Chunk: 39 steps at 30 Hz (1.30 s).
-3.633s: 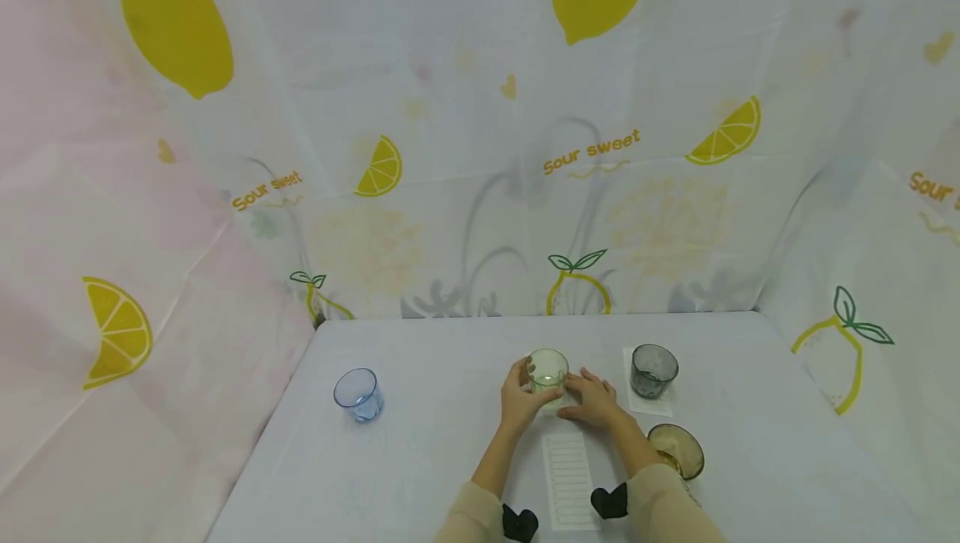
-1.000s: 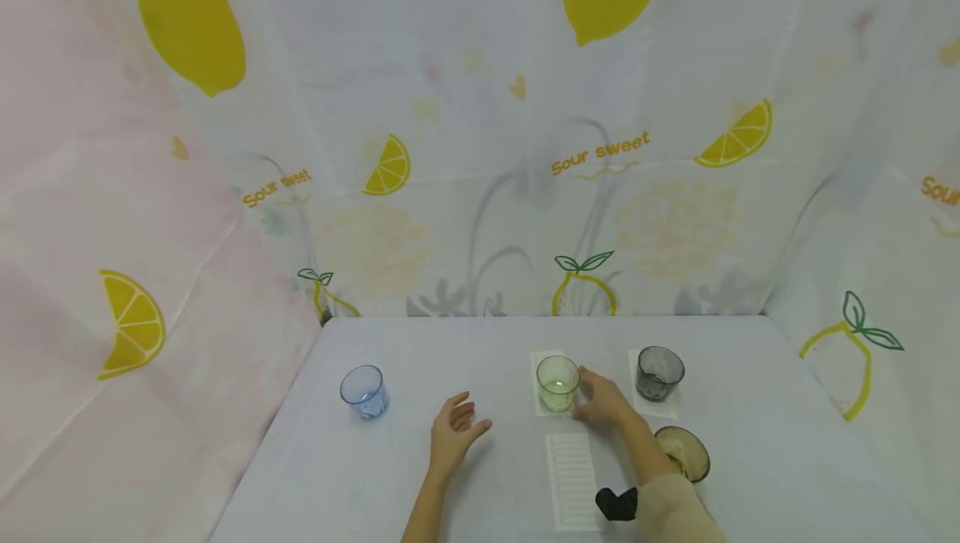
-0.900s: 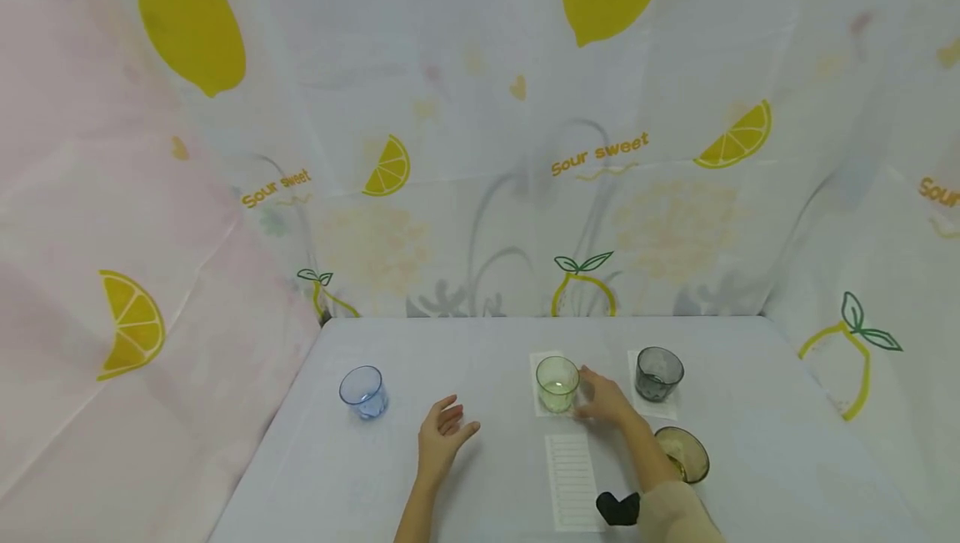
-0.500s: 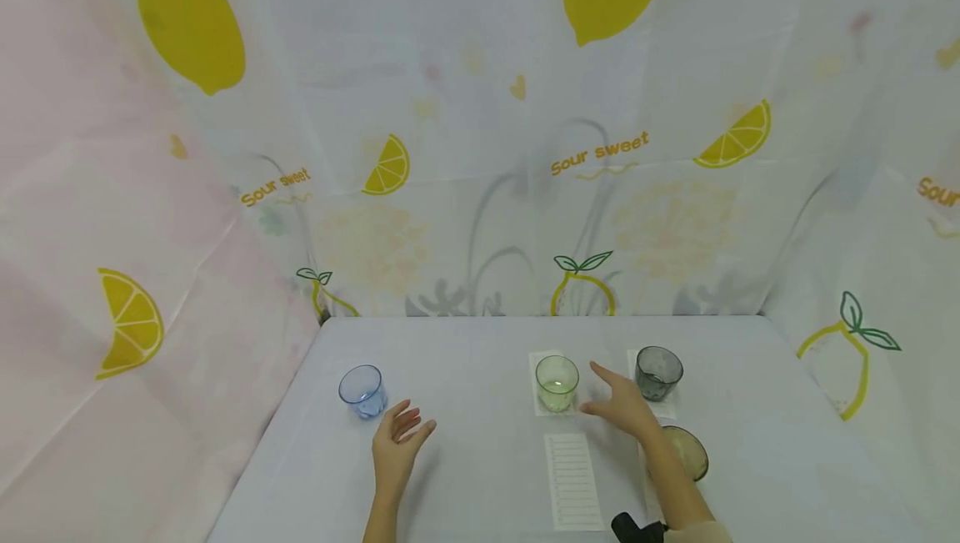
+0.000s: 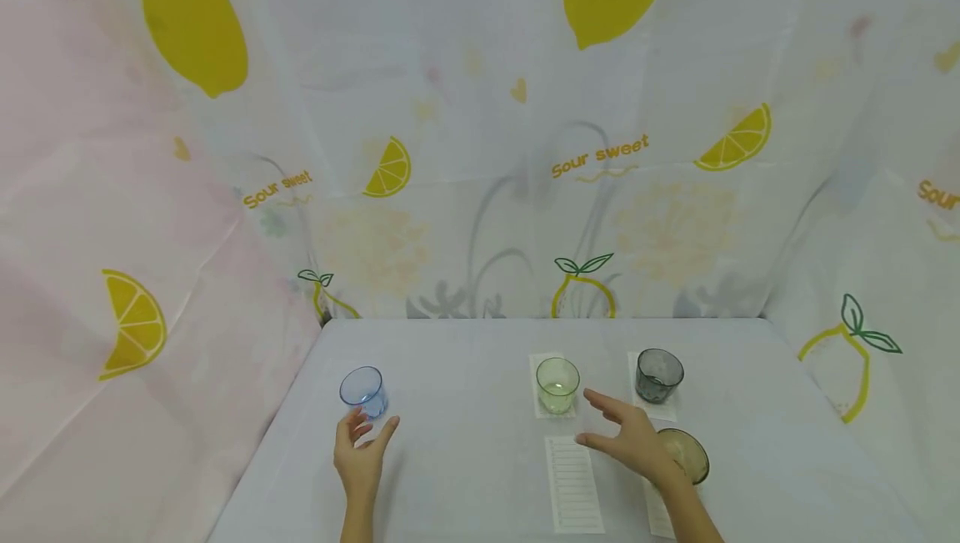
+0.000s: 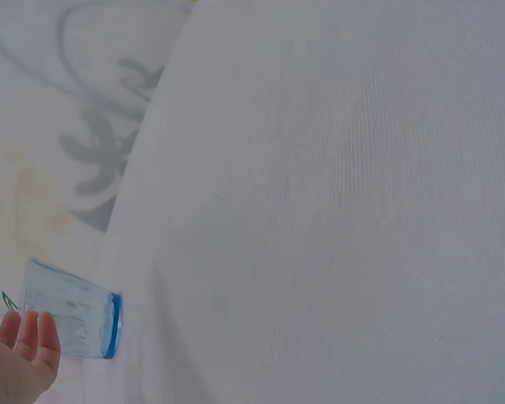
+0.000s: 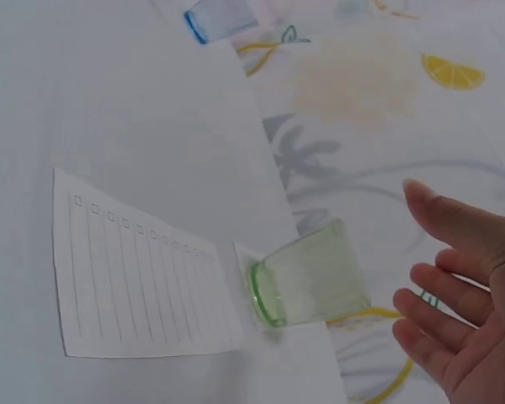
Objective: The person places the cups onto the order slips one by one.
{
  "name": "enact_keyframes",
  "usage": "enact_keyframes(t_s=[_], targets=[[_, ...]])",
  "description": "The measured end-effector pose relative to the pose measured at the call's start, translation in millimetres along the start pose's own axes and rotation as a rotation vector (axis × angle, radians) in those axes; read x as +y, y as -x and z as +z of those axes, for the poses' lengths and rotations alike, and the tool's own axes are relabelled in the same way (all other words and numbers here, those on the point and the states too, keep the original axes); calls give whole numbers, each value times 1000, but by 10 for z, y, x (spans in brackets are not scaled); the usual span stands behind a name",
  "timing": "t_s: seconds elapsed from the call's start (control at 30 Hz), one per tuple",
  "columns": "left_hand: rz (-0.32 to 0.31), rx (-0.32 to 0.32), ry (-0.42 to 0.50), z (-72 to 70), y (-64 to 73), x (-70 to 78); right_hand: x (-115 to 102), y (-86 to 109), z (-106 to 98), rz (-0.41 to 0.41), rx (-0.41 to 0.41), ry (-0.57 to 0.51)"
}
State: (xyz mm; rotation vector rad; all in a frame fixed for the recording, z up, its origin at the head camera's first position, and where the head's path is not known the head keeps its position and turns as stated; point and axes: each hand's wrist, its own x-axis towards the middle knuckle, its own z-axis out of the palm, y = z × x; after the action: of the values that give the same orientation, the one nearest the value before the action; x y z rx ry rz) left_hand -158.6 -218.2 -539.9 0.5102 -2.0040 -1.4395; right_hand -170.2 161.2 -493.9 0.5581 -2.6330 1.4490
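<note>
A clear blue glass [image 5: 363, 385] stands on the left of the white table, upright. Just in front of it is my left hand [image 5: 360, 458], thumb and fingers spread apart; the fingertips overlap the glass's lower part in the head view, and whether they touch it I cannot tell. A green glass [image 5: 557, 384] stands upright on a white paper slip [image 5: 542, 407] right of the middle. My right hand [image 5: 628, 436] hovers to the right of that glass, apart from it, fingers extended and holding nothing. The right wrist view shows the green glass [image 7: 311, 282] beyond the paper list.
A grey glass [image 5: 659, 376] stands on another slip at the back right. Nearer, behind the right wrist, an amber glass [image 5: 690, 453] is partly hidden, with a slip [image 5: 660, 518] below it. A lined paper list [image 5: 573, 485] lies before the green glass. Lemon-print cloth [image 5: 465, 218] walls the table.
Both hands were at the green glass, which now stands released on its slip. The left hand has travelled left to the blue glass; the right has drawn back toward the right and nearer me.
</note>
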Motion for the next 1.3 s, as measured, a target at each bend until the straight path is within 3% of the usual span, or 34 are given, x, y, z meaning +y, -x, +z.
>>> enact_keyframes(t_s=[0.23,0.5,0.73,1.3], targets=[[-86,27,14,-61,-82,-12,-37,139,79,-71,-104,68],[-137,-90,26,-137,-174,-65,24,292,265,-112,-186,66],[-142,-146,21,-91,-208,-116,182,365,419,-58,-229,108],[-136,-136,8,64,-257,-188,452,533,632,-202,-128,289]])
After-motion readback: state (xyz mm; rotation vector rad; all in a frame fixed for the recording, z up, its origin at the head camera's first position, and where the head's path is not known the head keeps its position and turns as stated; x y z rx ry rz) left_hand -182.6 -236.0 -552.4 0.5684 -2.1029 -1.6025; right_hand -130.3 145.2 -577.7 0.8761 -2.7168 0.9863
